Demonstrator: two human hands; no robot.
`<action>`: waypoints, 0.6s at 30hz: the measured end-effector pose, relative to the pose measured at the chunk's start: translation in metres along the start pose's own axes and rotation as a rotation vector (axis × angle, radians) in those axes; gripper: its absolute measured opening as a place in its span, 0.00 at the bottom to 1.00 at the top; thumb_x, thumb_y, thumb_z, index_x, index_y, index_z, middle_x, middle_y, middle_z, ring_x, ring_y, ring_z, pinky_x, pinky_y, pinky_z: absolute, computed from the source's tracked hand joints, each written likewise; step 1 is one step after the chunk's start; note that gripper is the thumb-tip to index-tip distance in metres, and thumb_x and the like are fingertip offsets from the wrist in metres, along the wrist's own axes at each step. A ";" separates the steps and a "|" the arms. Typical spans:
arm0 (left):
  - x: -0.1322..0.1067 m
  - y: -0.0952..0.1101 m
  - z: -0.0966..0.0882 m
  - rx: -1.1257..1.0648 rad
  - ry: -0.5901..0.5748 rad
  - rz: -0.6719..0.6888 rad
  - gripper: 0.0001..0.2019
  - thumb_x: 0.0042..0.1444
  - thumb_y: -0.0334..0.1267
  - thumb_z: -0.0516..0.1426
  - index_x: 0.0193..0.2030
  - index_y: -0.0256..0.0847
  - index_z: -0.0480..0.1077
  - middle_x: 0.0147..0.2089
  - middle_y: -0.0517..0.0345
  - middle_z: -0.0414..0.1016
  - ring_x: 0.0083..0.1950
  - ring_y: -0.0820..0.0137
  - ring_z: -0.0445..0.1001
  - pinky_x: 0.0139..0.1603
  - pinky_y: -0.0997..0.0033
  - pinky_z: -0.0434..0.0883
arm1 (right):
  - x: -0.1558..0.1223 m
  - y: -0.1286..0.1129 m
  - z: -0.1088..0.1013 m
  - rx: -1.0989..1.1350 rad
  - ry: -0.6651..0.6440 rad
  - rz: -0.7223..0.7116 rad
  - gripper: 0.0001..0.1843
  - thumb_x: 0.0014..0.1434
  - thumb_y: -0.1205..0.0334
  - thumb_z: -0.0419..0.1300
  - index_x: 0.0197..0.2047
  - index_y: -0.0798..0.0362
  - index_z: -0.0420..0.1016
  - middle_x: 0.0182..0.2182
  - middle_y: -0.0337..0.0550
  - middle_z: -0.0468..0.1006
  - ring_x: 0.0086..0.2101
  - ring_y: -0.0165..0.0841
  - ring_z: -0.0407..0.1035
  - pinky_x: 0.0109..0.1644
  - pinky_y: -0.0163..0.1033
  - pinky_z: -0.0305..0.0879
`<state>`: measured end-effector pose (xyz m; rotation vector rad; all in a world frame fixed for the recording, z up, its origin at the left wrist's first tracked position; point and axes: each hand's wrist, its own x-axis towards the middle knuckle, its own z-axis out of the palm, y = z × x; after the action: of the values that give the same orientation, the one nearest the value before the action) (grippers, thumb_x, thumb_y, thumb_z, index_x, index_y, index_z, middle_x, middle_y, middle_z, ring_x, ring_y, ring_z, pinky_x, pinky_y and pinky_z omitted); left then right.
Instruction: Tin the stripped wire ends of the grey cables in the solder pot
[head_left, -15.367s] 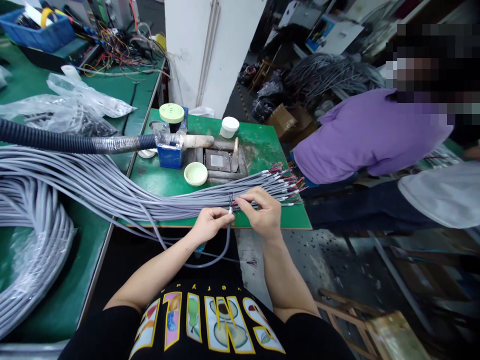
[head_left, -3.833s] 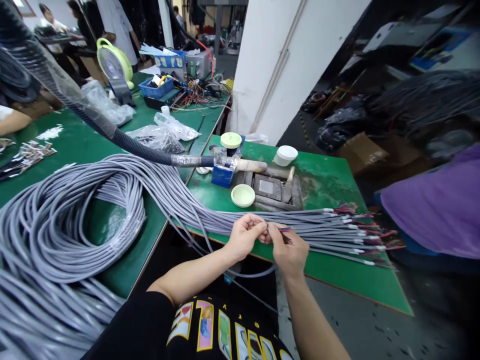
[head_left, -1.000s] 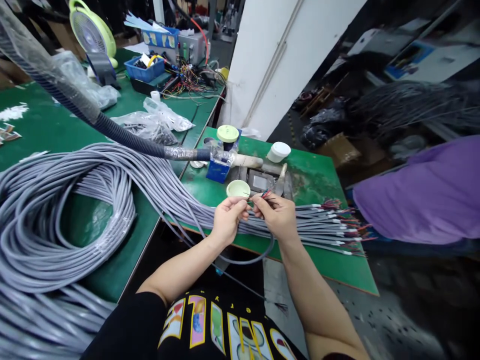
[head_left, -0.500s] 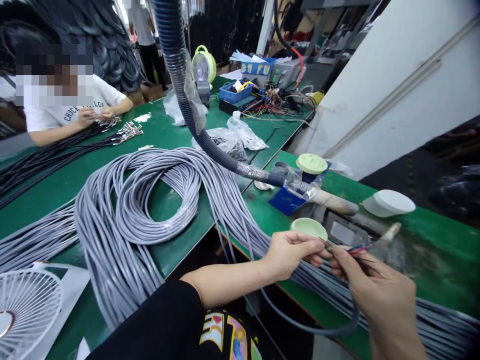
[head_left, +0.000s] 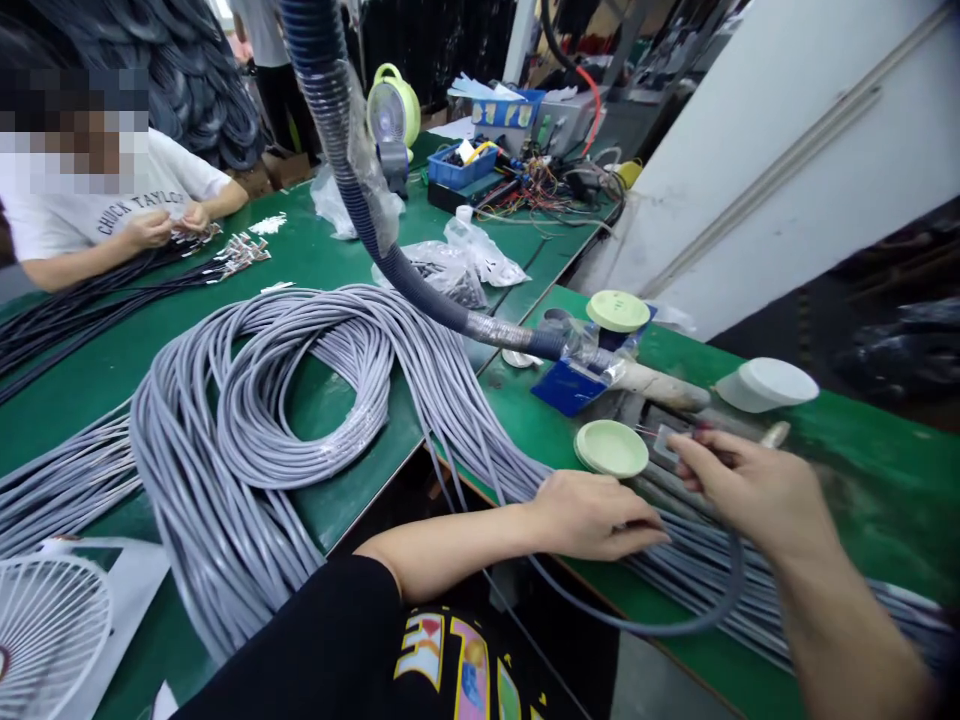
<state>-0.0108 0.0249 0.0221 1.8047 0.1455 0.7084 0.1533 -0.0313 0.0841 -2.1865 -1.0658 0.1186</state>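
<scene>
My right hand (head_left: 739,480) is closed around the wire end of a grey cable (head_left: 675,628), which loops down below the hand and back to the left. Thin wire tips stick out from its fingers toward a light green dish (head_left: 612,447), over a dark device partly hidden behind the hand. My left hand (head_left: 596,515) is over the bundle of grey cables (head_left: 705,570), its fingers stretched out and slightly apart, with nothing seen in them. Whether it touches the cables I cannot tell.
A large coil of grey cables (head_left: 300,390) lies on the green table. A ribbed hose (head_left: 420,290) arches across to a blue piece (head_left: 568,388). A white cup (head_left: 769,385) stands at right and a white fan (head_left: 49,635) at lower left. A co-worker (head_left: 127,200) handles black cables opposite.
My left hand has let go of the wires and dropped slightly. My right hand has moved up, carrying the cable end toward the device beside the green dish. The view has shifted slightly.
</scene>
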 end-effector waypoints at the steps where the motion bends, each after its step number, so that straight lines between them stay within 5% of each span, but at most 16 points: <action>1: 0.000 -0.001 0.000 0.019 -0.013 -0.002 0.09 0.54 0.43 0.56 0.31 0.45 0.77 0.30 0.52 0.74 0.35 0.64 0.71 0.43 0.69 0.64 | 0.003 -0.003 0.000 -0.084 -0.095 -0.005 0.16 0.48 0.53 0.62 0.16 0.53 0.70 0.13 0.42 0.72 0.17 0.32 0.66 0.24 0.37 0.59; 7: 0.002 -0.005 0.001 0.049 -0.054 -0.016 0.05 0.52 0.40 0.60 0.32 0.45 0.77 0.31 0.52 0.75 0.34 0.67 0.70 0.42 0.72 0.63 | 0.018 -0.015 0.006 -0.402 -0.255 -0.095 0.19 0.55 0.57 0.57 0.15 0.54 0.65 0.16 0.41 0.71 0.21 0.29 0.61 0.26 0.36 0.46; 18: 0.000 -0.018 0.006 0.537 -0.071 0.291 0.12 0.62 0.41 0.52 0.35 0.41 0.73 0.29 0.53 0.76 0.32 0.69 0.71 0.32 0.70 0.60 | 0.028 -0.020 0.029 -0.639 -0.465 -0.071 0.14 0.59 0.55 0.56 0.29 0.54 0.78 0.31 0.48 0.80 0.32 0.36 0.71 0.30 0.37 0.49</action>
<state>-0.0037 0.0263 0.0048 2.3945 0.0242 0.8643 0.1480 0.0128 0.0801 -2.7631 -1.6075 0.2987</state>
